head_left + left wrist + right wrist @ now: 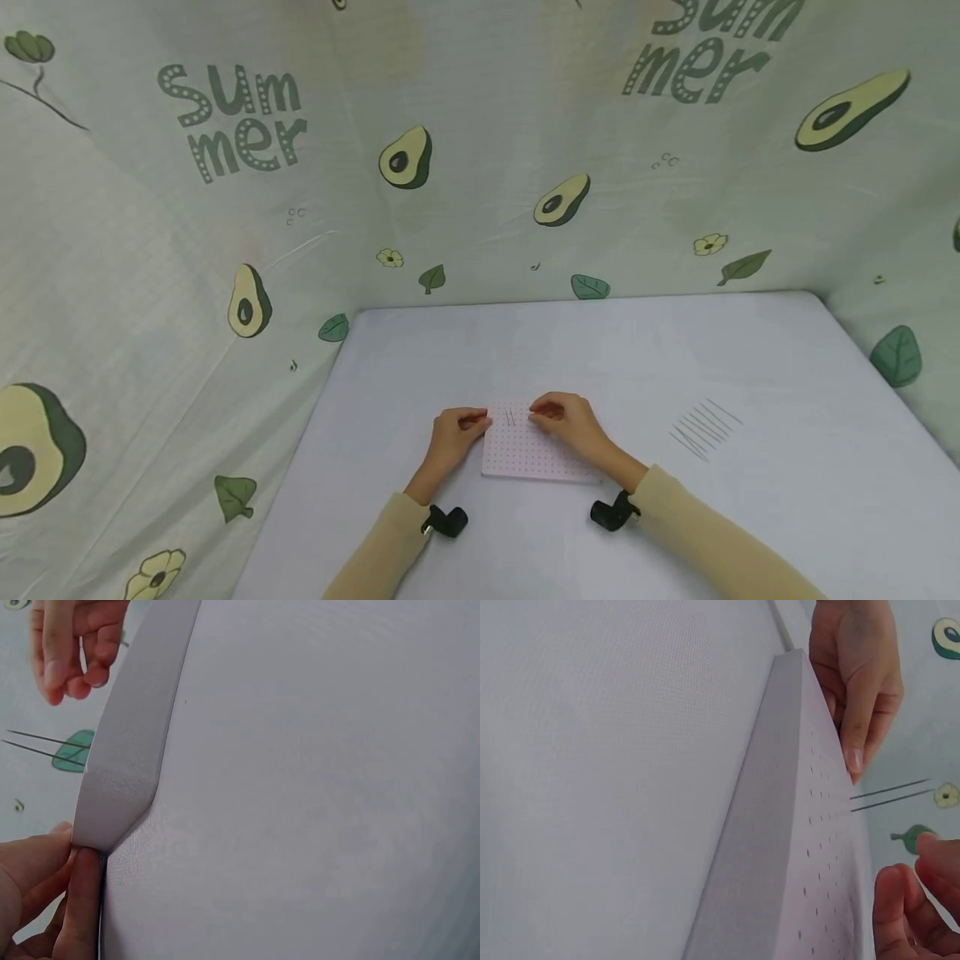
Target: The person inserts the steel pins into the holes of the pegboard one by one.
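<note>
While left hand [453,433] pinches the white, perforated, rectangular board [517,454] at lower centre of frame, right hand [570,421], loosely curled, seemingly empty, best avoids two thin, grey, upright pins [892,801].

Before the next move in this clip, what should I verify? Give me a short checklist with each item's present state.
1. Board flat on the table: ok.
2. Left hand at the board: ok, its fingers touch the corner.
3. Standing pins upright: ok, both look about square to the board.
4. Pin ready in the right hand: not ok, none shows between its fingers.
5. Loose pins within reach: looks ok, they lie in a row on the table, to the right of the board.
6. Standing pins pushed in deep enough: cannot tell, their lower ends are hidden.
</note>
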Tool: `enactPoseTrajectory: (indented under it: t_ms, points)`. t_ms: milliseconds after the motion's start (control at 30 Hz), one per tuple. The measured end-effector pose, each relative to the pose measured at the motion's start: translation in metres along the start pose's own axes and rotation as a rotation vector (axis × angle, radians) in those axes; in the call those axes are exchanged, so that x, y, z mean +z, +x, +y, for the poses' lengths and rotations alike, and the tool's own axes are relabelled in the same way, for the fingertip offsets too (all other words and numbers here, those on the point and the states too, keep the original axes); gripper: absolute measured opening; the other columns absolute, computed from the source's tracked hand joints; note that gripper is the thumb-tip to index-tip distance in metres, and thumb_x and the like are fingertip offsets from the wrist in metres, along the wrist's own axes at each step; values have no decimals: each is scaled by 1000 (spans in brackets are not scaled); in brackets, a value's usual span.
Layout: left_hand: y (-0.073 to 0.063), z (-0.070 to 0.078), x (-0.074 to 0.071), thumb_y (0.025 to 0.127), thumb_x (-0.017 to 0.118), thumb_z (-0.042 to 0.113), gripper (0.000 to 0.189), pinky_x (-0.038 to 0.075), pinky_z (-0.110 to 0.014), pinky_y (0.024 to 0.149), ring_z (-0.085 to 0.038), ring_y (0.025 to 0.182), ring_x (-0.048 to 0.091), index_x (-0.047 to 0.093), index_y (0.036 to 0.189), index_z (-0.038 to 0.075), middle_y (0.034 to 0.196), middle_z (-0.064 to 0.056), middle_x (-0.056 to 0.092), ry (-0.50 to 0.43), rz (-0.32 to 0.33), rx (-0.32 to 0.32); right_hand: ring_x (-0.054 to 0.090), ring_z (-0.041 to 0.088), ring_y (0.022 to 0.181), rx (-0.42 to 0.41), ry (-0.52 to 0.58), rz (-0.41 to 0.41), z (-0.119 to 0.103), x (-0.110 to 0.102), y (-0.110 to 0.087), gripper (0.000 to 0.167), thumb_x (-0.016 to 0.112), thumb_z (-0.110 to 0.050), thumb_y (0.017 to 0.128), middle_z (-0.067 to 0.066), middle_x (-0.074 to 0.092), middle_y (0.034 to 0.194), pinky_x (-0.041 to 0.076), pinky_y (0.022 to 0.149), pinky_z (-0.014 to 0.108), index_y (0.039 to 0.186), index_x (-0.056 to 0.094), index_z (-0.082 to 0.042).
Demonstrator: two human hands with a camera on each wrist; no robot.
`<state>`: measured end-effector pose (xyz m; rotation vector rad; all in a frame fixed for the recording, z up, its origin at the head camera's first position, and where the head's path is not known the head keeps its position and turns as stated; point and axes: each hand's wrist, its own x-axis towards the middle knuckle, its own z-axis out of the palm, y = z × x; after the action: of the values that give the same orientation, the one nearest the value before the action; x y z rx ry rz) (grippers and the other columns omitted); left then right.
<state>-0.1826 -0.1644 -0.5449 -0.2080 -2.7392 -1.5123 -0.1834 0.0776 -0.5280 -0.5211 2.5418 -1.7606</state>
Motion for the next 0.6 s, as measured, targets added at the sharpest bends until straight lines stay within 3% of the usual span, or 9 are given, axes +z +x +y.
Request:
enactPoseTrajectory:
  t_ms: [333,600]
  points:
    - [0,-4,1,92,74,14,23,54,-23,74,-16,85,67,74,110,0,96,-8,73,-5,-2,2,66,31,75,66,97,137,3,-40,-20,17,74,-8,90,15,72,91,55,64,28,100,72,6]
    - [1,-3,1,91,75,14,23,54,-21,71,-15,82,66,74,108,-1,94,-8,73,-14,-2,13,66,32,73,53,30,227,13,-79,-46,19,73,-10,91,18,72,91,56,62,34,101,71,6]
